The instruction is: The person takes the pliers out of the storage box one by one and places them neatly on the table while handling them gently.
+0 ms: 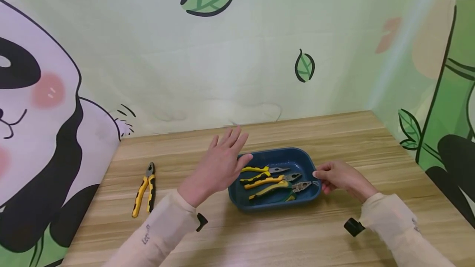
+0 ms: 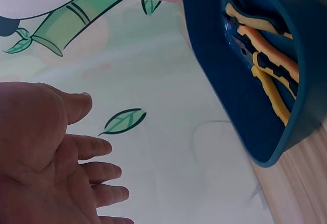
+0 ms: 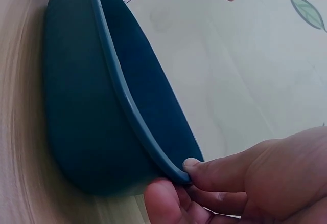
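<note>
My right hand (image 1: 343, 178) pinches the right rim of a blue plastic basin (image 1: 274, 206), thumb on the inside and fingers beneath the lip, as the right wrist view shows closely. Inside the basin lie three pairs of pliers side by side: long-nose pliers (image 1: 259, 170) with yellow and black handles, yellow-black pliers (image 1: 272, 180) in the middle, and green-yellow pliers (image 1: 274, 188) nearest me. Over the basin's left end my left hand (image 1: 222, 164) is raised with fingers extended and holds nothing. In the left wrist view its palm (image 2: 36, 157) faces the camera, apart from the basin.
Another pair of yellow-black pliers (image 1: 149, 188) lies on the wood-grain table (image 1: 282, 242), left of the basin. A printed cloth (image 1: 156, 52) with a panda, leaves and bamboo hangs behind and along both sides of the table.
</note>
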A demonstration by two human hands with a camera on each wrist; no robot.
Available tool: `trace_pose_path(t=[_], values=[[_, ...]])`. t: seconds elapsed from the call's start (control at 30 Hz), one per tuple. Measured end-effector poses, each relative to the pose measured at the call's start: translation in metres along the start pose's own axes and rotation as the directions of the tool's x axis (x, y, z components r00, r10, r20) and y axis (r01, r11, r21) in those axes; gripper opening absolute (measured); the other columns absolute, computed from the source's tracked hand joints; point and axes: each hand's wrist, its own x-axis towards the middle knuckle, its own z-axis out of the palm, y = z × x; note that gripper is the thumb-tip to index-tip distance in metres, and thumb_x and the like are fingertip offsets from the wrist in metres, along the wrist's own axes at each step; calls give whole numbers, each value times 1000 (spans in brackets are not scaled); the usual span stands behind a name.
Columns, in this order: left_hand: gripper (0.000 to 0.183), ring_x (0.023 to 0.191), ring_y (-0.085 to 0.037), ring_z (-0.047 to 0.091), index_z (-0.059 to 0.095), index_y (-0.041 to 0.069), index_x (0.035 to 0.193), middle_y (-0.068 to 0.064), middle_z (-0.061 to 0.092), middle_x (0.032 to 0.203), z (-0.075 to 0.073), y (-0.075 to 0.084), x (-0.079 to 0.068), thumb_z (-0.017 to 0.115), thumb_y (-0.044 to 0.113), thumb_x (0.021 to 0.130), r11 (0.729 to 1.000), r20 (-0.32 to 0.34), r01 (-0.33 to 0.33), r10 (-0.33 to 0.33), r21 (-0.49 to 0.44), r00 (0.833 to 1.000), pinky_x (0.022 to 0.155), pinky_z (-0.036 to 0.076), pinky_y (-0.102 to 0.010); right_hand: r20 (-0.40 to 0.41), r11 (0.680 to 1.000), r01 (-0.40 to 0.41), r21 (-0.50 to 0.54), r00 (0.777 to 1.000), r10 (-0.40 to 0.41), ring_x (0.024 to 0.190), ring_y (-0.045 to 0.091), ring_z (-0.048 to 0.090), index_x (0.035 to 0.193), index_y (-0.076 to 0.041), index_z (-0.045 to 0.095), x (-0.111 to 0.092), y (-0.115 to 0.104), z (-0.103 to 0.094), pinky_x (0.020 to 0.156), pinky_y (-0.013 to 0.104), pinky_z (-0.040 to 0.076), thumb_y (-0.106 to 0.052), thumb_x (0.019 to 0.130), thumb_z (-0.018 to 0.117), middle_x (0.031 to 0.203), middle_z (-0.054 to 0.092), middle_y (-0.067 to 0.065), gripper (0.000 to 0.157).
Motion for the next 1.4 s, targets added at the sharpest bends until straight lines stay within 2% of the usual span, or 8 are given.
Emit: trace_pose_path(t=[0.2,0.4,0.5,0.77,1.03,1.17,1.4], values=[[63,155,-35,19,29,9,163,-16,21,169,6,4,3,44,42,111,1000,13,4,-5,11,1000,121,15,-61,8,1000,18,-24,1000,-18,59,13,62,101,12,67,0,-4,-2,60,28,57,-5,105,57,70,62,6,20],[64,156,-33,18,29,11,163,-14,20,169,13,9,5,43,44,111,1000,37,9,-10,13,999,122,15,-60,7,999,-3,-36,1000,4,60,13,65,123,19,62,1,-8,-4,61,29,58,-2,103,59,78,68,10,28],[64,156,-33,18,29,12,163,-14,20,169,16,11,7,43,45,110,1000,43,6,-6,9,999,122,15,-60,12,999,-6,-42,1000,7,60,13,65,125,20,60,2,-10,-5,62,29,59,0,102,60,80,69,12,31],[64,156,-33,17,29,11,163,-12,18,170,21,16,10,44,44,110,1000,59,-10,10,2,998,122,15,-59,31,996,32,-86,999,-30,57,14,64,113,20,65,0,-18,-4,59,30,59,4,99,61,76,69,12,21],[64,156,-33,17,30,11,163,-13,20,170,27,23,16,46,43,110,1000,82,-27,26,2,996,122,14,-58,35,995,36,-93,999,-33,52,12,63,103,20,66,1,-23,-2,54,27,57,9,97,60,69,68,11,14],[65,156,-32,17,29,11,163,-13,19,170,31,28,19,47,43,110,999,107,-37,36,8,994,123,14,-57,35,993,34,-110,999,-30,52,12,63,104,20,66,2,-22,-3,54,27,57,8,97,61,70,68,12,14],[65,155,-32,20,31,11,163,-13,24,169,38,36,26,46,45,110,994,146,-77,66,72,987,122,18,-57,31,992,40,-118,999,-36,52,13,63,104,20,66,4,-21,-3,55,28,58,8,97,61,70,68,12,15]])
